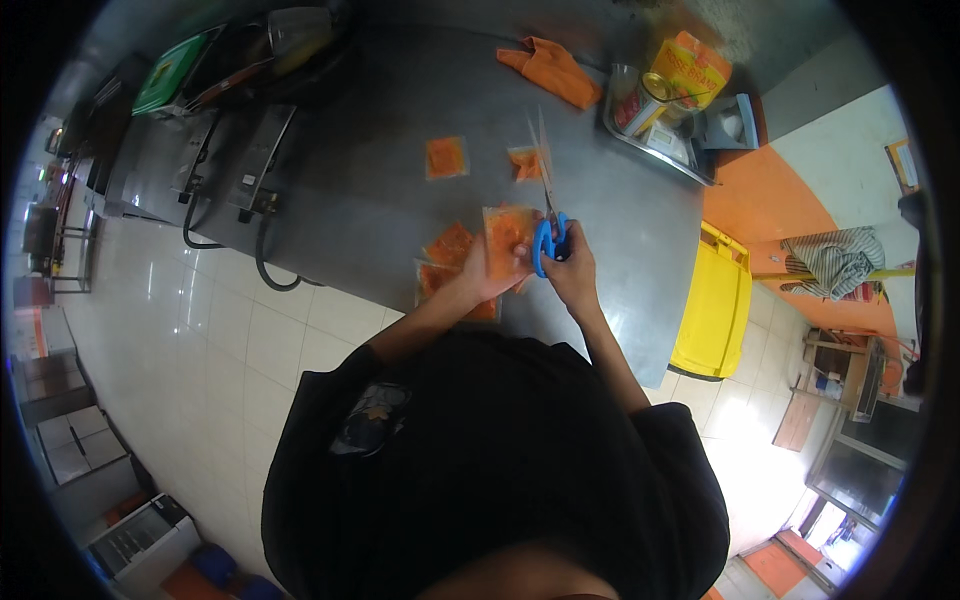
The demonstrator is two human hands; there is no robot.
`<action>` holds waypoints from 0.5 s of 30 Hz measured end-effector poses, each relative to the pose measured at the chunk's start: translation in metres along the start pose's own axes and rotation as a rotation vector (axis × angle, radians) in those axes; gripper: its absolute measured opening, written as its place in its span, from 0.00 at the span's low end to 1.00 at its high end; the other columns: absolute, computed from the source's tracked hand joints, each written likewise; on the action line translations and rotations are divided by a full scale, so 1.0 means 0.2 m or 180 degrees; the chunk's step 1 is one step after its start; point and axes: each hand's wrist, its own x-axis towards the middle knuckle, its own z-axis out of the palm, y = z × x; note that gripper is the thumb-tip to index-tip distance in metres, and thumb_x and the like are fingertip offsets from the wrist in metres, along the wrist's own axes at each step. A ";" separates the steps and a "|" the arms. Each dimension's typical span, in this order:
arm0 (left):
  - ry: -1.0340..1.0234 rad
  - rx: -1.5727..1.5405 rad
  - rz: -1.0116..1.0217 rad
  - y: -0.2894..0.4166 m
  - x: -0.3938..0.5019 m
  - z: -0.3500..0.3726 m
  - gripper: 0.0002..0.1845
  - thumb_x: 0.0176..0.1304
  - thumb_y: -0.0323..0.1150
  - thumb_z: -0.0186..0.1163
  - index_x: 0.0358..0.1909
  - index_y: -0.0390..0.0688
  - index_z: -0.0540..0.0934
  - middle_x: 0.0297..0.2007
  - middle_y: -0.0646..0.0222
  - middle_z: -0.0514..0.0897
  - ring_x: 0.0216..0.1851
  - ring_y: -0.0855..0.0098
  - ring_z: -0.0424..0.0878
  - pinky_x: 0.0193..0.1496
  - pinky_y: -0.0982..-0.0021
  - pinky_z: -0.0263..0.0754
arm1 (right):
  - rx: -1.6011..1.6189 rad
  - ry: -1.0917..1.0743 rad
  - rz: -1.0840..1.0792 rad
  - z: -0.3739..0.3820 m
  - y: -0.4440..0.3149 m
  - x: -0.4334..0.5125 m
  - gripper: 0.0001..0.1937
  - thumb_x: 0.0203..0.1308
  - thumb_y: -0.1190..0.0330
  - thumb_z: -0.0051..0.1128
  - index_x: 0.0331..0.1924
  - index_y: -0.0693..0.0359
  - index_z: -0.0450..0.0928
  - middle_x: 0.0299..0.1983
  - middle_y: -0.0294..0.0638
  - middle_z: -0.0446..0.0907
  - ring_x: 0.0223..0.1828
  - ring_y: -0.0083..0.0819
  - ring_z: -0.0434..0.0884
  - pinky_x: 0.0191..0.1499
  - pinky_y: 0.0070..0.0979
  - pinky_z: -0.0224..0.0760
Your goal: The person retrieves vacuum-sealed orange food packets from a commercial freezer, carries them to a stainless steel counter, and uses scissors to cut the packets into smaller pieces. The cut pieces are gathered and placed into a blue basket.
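My left hand [484, 274] holds up a clear plastic sachet [507, 238] of orange-red filling, its thumb across the front. In my right hand [574, 270] is a pair of scissors [551, 202] with blue handles, the long blades pointing away from me and slightly apart. More orange sachets [450, 246] lie in a loose pile under and beside my left hand, partly hidden by it. Farther up the metal table [360, 195] lie a flat sachet [447, 157] and, behind the scissor blades, a smaller sachet [525, 163].
An orange cloth [551, 71] lies at the table's back. To its right, a metal tray [660, 154] carries a tin [646, 105], a yellow-orange packet [690, 71] and other items. Gas burners [255, 169] with hoses stand left. A yellow bin [712, 307] is at the right edge.
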 end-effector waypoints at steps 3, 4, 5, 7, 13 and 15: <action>-0.0056 -0.0262 0.0174 0.03 0.09 0.00 0.30 0.62 0.65 0.45 0.48 0.49 0.72 0.41 0.68 0.76 0.34 0.70 0.73 0.39 0.64 0.72 | 0.0533 0.0204 -0.0445 -0.03 -0.03 0.02 0.27 0.40 0.57 0.76 0.35 0.60 0.66 0.26 0.33 0.73 0.28 0.22 0.73 0.31 0.21 0.67; 0.0599 -0.0013 0.0572 0.03 0.11 0.00 0.30 0.61 0.66 0.46 0.46 0.50 0.72 0.38 0.69 0.75 0.32 0.70 0.72 0.37 0.66 0.71 | 0.0748 -0.0096 -0.0470 -0.08 -0.03 0.01 0.28 0.43 0.50 0.72 0.35 0.60 0.67 0.28 0.34 0.74 0.29 0.22 0.74 0.33 0.20 0.68; 0.1106 0.0230 0.0969 0.04 0.12 0.00 0.29 0.61 0.66 0.47 0.43 0.50 0.72 0.35 0.70 0.75 0.30 0.71 0.72 0.35 0.67 0.70 | 0.0859 -0.0610 -0.0409 -0.13 -0.02 -0.01 0.28 0.45 0.47 0.70 0.35 0.60 0.67 0.28 0.34 0.74 0.29 0.23 0.75 0.34 0.21 0.68; 0.1571 0.0306 0.1285 0.12 0.12 0.03 0.30 0.59 0.68 0.46 0.42 0.52 0.71 0.36 0.70 0.73 0.30 0.68 0.70 0.38 0.61 0.70 | 0.1102 -0.1633 -0.0304 -0.23 -0.02 -0.07 0.29 0.47 0.42 0.65 0.34 0.59 0.68 0.28 0.34 0.74 0.30 0.23 0.75 0.34 0.21 0.69; 0.2280 0.0693 0.1647 0.27 0.10 0.20 0.37 0.52 0.77 0.41 0.42 0.53 0.69 0.36 0.71 0.68 0.35 0.68 0.65 0.37 0.63 0.66 | 0.0769 -0.2745 -0.0048 -0.28 0.05 -0.21 0.34 0.42 0.32 0.60 0.32 0.59 0.69 0.25 0.33 0.71 0.28 0.22 0.74 0.32 0.23 0.67; 0.2266 0.0698 0.1580 0.27 0.08 0.24 0.38 0.52 0.78 0.40 0.43 0.52 0.69 0.37 0.70 0.67 0.36 0.68 0.64 0.36 0.63 0.64 | 0.0620 -0.2756 -0.0037 -0.27 0.07 -0.22 0.35 0.42 0.32 0.60 0.31 0.59 0.68 0.25 0.32 0.71 0.28 0.21 0.73 0.31 0.23 0.66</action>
